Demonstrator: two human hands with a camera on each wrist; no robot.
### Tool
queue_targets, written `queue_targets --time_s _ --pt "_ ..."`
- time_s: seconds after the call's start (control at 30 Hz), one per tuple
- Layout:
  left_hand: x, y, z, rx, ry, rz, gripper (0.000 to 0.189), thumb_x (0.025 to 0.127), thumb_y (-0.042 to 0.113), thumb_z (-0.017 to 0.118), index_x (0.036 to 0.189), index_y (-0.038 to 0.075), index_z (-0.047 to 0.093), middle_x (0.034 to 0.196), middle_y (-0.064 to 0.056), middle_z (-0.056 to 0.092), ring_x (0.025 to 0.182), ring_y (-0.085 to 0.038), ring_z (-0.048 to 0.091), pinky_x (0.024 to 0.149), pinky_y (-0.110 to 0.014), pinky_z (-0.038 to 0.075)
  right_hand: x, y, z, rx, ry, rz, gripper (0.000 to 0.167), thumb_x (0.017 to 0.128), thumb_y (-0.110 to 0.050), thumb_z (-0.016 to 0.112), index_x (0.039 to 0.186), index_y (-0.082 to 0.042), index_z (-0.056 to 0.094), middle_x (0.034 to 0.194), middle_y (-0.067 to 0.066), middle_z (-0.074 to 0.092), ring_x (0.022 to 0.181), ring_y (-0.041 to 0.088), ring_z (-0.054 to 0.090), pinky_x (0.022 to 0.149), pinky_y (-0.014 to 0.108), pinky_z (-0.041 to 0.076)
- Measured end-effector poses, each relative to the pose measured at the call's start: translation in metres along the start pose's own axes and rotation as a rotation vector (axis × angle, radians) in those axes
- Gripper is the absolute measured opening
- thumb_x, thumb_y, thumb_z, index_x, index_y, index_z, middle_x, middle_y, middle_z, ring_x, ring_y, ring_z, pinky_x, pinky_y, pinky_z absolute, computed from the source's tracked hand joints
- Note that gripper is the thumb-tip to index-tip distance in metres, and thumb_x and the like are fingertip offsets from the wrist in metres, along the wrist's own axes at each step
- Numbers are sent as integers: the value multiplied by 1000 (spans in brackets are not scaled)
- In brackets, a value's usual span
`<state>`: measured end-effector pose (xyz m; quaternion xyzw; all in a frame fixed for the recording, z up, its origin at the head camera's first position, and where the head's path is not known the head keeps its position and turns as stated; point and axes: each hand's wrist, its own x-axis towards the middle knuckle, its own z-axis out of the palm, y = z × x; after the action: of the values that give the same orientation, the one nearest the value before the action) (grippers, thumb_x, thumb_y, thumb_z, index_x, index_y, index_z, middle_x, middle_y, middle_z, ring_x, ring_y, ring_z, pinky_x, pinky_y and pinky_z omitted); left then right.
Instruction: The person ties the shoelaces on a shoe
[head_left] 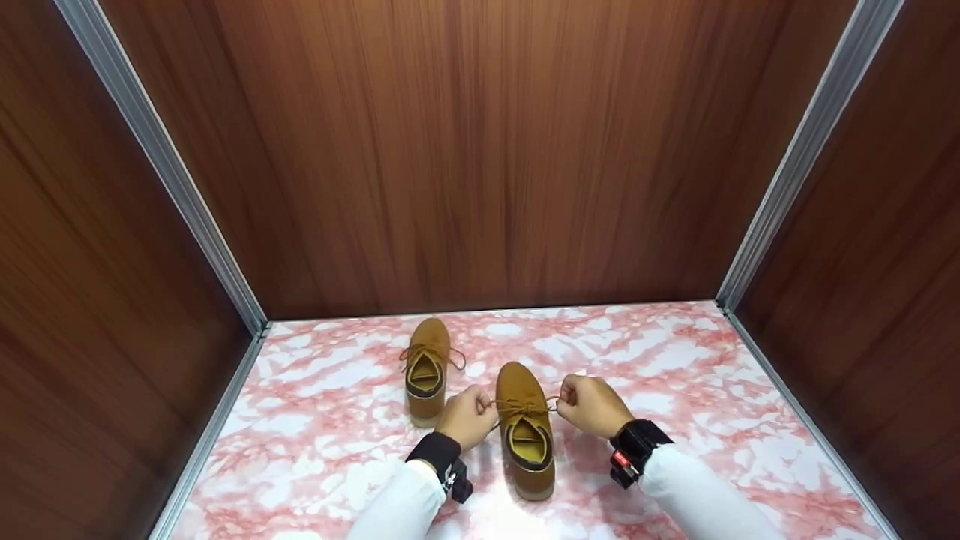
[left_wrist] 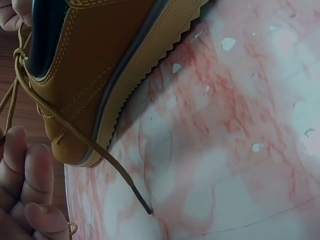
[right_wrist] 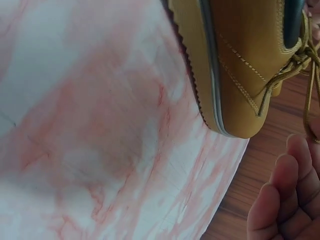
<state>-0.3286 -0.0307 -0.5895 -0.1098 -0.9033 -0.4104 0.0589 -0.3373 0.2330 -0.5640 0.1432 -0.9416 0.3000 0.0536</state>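
Observation:
A tan lace-up shoe (head_left: 523,386) stands on the table between my two hands, its toe pointing away from me. Its brown shoelace (left_wrist: 65,120) is knotted over the tongue, and loops stretch out to both sides. My left hand (head_left: 469,414) pinches the lace on the left of the shoe. On the right, my right hand (head_left: 592,405) pinches the other side of the lace with curled fingers. One dark-tipped lace end hangs down the shoe's side in the left wrist view. The matching shoe (head_left: 429,337) stands farther back to the left, its lace tied in a bow.
The tabletop (head_left: 337,465) has a pink and white marbled pattern. Brown wood-grain panels (head_left: 480,150) rise at the back and both sides, with metal corner strips (head_left: 172,165) joining them. The second shoe's heel is close to my left hand.

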Motion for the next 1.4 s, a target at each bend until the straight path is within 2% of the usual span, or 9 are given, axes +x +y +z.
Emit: queue_targets --time_s 0.23,0.47,0.67,0.73,0.97,1.07,1.2,1.3,1.4 --pt "1 3 -1 9 -17 10 13 91 17 61 79 14 56 62 11 39 60 -9 45 60 -25 37 3 -1 4 76 37 40 29 93 -14 68 67 -19 56 60 -11 46 56 5 43 55 21 33" --pt "1 -1 0 6 -30 8 21 97 18 63 77 13 57 60 12 39 57 -7 43 57 -23 34 5 -1 9 304 26 275 34 99 -21 56 67 -13 65 56 -5 56 52 11 52 50 23 38" --pt "1 -4 -1 -16 -48 -5 20 97 20 63 78 14 60 59 13 44 55 -5 46 55 -22 36 5 -1 8 184 44 277 32 95 -21 60 64 -16 56 59 -6 50 57 13 48 55 27 37" --pt "1 -4 0 -17 -44 -3 20 97 21 63 79 14 60 60 13 46 55 -5 46 55 -22 37 6 -1 7 203 49 287 30 95 -19 59 65 -15 58 59 -5 51 57 13 49 56 27 37" --pt "0 -5 2 -19 -42 -14 20 97 23 65 79 15 59 60 13 45 55 -5 46 54 -23 37 4 8 11 560 -65 402 39 104 -23 45 83 -2 69 59 -2 55 47 9 44 47 23 36" --pt "0 -5 2 -26 -45 -24 20 98 23 65 80 16 59 61 13 45 55 -5 47 55 -23 38 0 15 15 599 -141 345 33 104 -19 42 101 2 69 67 0 55 52 10 44 51 24 37" --pt "-1 -5 1 -28 -32 -19 18 97 21 66 80 15 61 62 12 45 57 -6 47 57 -23 39 -5 22 23 476 -193 174 24 98 -6 52 119 -1 64 78 8 61 63 14 55 58 25 44" --pt "-1 -4 1 -22 -20 -16 17 96 20 66 80 14 63 63 13 45 61 -6 48 61 -24 41 -8 26 29 400 -217 42 23 96 -3 62 119 -5 62 77 7 61 67 13 58 58 22 46" --pt "0 -2 1 -23 -18 -10 16 95 20 66 80 14 64 62 12 42 61 -7 47 62 -25 41 -9 28 34 381 -230 -19 16 98 -6 66 113 -6 60 71 2 56 64 9 54 56 19 43"
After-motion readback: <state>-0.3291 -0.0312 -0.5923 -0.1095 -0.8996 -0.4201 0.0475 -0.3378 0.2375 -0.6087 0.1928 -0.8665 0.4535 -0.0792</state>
